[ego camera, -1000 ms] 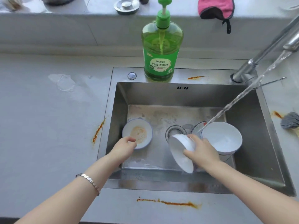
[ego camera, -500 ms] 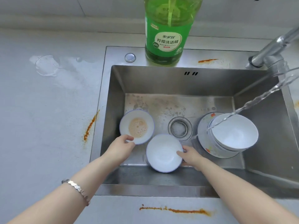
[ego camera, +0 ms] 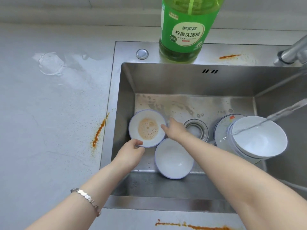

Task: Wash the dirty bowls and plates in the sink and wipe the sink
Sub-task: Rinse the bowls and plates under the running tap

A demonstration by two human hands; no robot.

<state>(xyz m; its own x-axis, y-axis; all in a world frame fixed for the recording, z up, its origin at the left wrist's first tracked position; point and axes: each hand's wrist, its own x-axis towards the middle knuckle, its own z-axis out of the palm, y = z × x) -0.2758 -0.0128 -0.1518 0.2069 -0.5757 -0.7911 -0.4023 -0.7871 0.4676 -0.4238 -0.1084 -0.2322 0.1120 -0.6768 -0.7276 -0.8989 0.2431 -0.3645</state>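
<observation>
Sink floor (ego camera: 176, 103), 9 o'clock side: dirty bowl (ego camera: 147, 128), rim pinched at 6 o'clock by left hand (ego camera: 130, 155); right hand (ego camera: 175, 130) touches 3 o'clock, fingers straight. Risk: wet rim slips, residue fouls white bowl (ego camera: 173, 159).

Two bare arms show, the left arm (ego camera: 106, 178) at 7 o'clock and the right arm (ego camera: 240, 180) at 5 o'clock. The left hand (ego camera: 129, 155) and right hand (ego camera: 174, 130) are bare too. A shiny silver bracelet (ego camera: 87, 198) of small flat links sits round the left wrist, at 7 o'clock.
</observation>
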